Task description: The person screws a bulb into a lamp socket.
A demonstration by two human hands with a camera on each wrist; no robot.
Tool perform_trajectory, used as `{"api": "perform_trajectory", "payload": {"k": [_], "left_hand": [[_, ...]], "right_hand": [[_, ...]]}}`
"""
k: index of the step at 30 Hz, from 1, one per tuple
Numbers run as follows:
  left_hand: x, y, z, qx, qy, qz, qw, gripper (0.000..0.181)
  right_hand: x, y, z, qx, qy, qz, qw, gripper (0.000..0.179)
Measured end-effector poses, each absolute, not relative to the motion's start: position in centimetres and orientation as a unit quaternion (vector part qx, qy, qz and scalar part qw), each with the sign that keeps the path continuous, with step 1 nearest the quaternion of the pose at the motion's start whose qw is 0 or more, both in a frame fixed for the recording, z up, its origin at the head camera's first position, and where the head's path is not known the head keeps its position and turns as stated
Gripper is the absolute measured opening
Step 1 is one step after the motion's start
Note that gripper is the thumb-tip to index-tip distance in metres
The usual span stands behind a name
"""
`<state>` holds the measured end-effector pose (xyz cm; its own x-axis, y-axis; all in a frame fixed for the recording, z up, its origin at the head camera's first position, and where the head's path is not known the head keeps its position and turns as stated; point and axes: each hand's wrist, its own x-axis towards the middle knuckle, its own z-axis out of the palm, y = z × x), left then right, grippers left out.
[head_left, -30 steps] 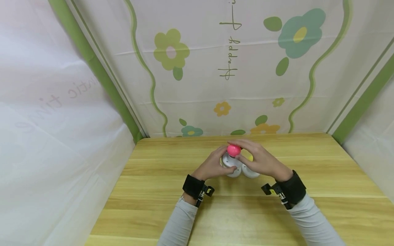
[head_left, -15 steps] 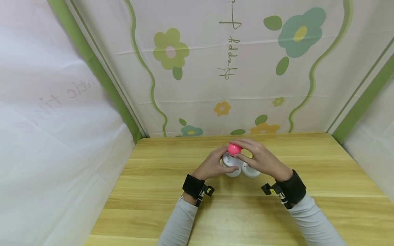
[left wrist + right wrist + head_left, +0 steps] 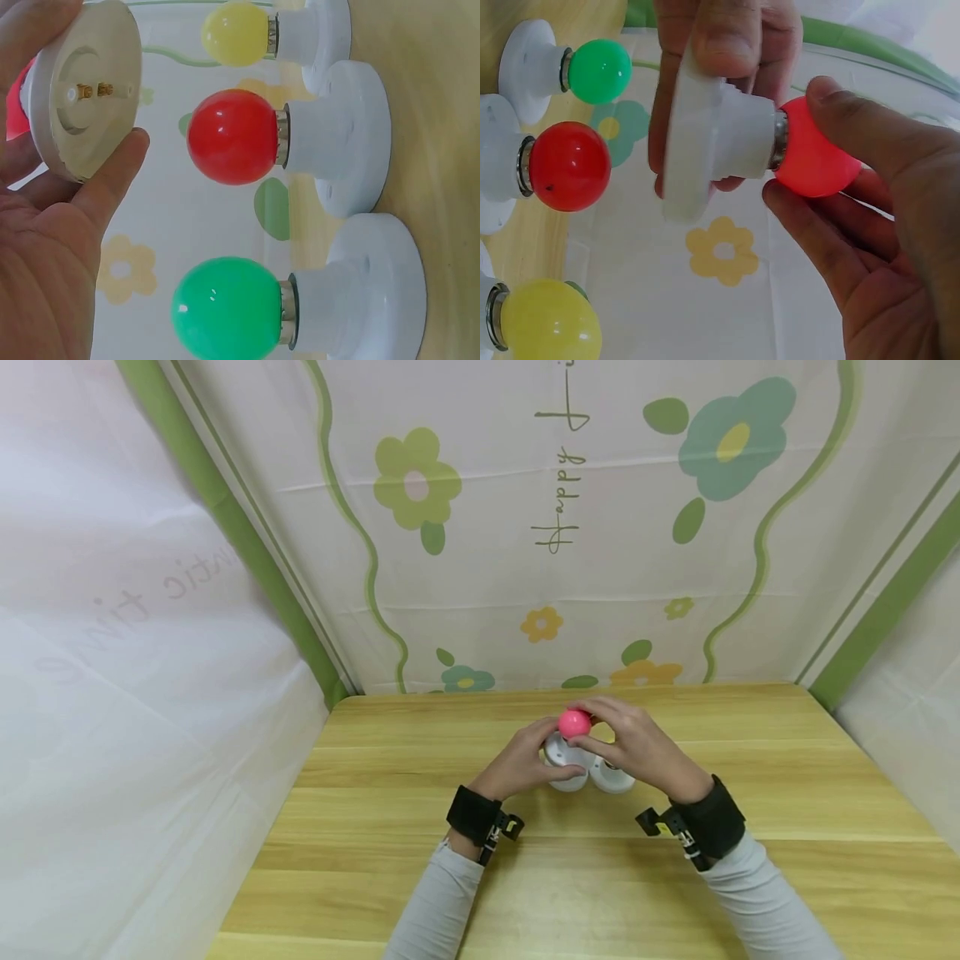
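Note:
My left hand (image 3: 519, 766) grips the rim of a white round lamp holder (image 3: 739, 139) raised above the table. Its underside, with two brass terminals, faces the left wrist camera. A pinkish-red light bulb (image 3: 574, 724) sits at the mouth of this holder, a strip of its metal base showing between them. The thumb and fingers of my right hand (image 3: 645, 752) pinch the bulb's round glass. How deep the base goes into the socket is hidden.
Standing on the wooden table (image 3: 585, 893) are three more white holders, with a green bulb (image 3: 227, 309), a red bulb (image 3: 232, 136) and a yellow bulb (image 3: 235, 34). A printed cloth wall (image 3: 480, 560) rises behind the table's far edge.
The pinkish-red bulb and the raised holder have shifted slightly right in the head view. Fingers of the right hand have turned a little around the bulb; both hands keep their hold.

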<state>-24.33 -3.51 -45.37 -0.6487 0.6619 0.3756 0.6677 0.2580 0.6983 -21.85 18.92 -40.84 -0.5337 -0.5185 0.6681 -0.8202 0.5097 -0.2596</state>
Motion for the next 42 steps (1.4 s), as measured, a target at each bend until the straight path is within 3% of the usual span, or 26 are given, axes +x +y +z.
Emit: {"api": "perform_trajectory", "payload": {"k": [8,18,28,42], "left_hand": [[-24.3,-3.9,-45.3,-0.395,-0.803,-0.446,-0.005,0.078],[-24.6,-5.1,-44.8,-0.387,-0.771,-0.503,0.045,0.054],[-24.6,-5.3,-44.5,-0.415,-0.747,-0.516,0.051,0.053],[-25.0,-7.2,-44.5,-0.403,-0.758,-0.511,0.047,0.049]], "right_hand": [[-21.8,19.0,-40.8,0.386,-0.834,0.295,0.260,0.052],[-21.7,19.3,-40.7,0.403,-0.823,0.328,0.229,0.052],[-21.7,18.7,-41.0,0.414,-0.815,0.355,0.194,0.050],[-22.0,19.1,-41.2,0.414,-0.820,0.329,0.218,0.050]]}}
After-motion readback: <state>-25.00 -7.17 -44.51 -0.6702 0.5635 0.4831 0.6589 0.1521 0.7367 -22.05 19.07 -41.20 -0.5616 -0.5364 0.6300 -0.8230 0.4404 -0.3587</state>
